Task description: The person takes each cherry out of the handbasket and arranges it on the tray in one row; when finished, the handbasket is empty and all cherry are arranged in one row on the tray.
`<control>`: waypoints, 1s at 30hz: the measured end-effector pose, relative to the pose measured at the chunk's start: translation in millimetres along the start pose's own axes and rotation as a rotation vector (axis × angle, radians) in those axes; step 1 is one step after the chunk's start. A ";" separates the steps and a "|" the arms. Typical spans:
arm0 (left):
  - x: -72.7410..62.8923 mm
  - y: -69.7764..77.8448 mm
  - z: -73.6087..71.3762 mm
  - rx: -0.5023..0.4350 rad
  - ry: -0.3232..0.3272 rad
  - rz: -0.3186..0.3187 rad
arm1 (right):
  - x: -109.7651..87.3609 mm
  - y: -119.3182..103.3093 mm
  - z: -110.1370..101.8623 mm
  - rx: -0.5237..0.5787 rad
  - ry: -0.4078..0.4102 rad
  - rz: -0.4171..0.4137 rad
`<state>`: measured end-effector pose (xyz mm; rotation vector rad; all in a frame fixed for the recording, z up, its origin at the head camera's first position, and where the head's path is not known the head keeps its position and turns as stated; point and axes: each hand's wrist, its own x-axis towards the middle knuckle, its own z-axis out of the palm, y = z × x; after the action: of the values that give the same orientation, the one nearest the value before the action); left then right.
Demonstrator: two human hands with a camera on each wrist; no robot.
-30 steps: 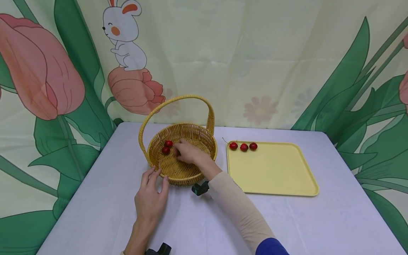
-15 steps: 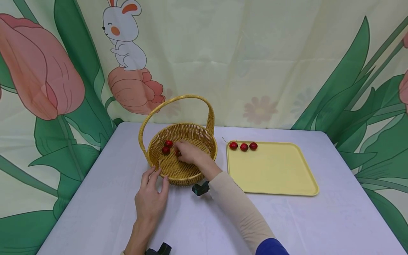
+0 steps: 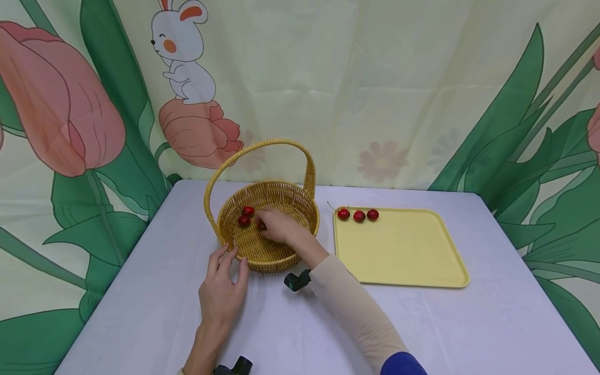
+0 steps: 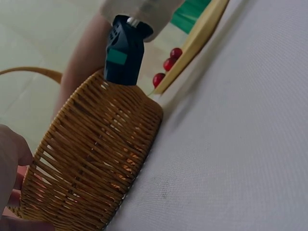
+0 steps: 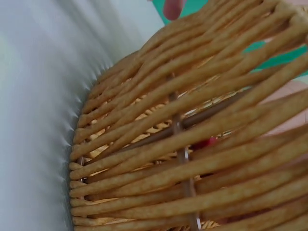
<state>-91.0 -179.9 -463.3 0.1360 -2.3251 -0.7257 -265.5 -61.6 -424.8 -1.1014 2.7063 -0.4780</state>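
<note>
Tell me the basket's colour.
The basket is golden tan, woven; the head view shows it best.

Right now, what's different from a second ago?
Only a little: the right arm shifted slightly rightward and back, and a dark cherry shows more clearly in the right hand. Nothing was visibly let go. The left hand, basket, two other cherries inside and three cherries on the tray stayed put.

head: bright, even light | shadows: soft, faint | wrist views: dimmer
</note>
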 end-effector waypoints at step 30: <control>-0.2 0.6 -1.7 0.000 -0.007 -0.002 | -48.0 6.1 -41.1 0.166 0.236 -0.062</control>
<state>-89.7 -180.1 -462.0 0.1363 -2.3321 -0.7292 -247.1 -14.4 -386.5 -1.1509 2.7700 -0.8771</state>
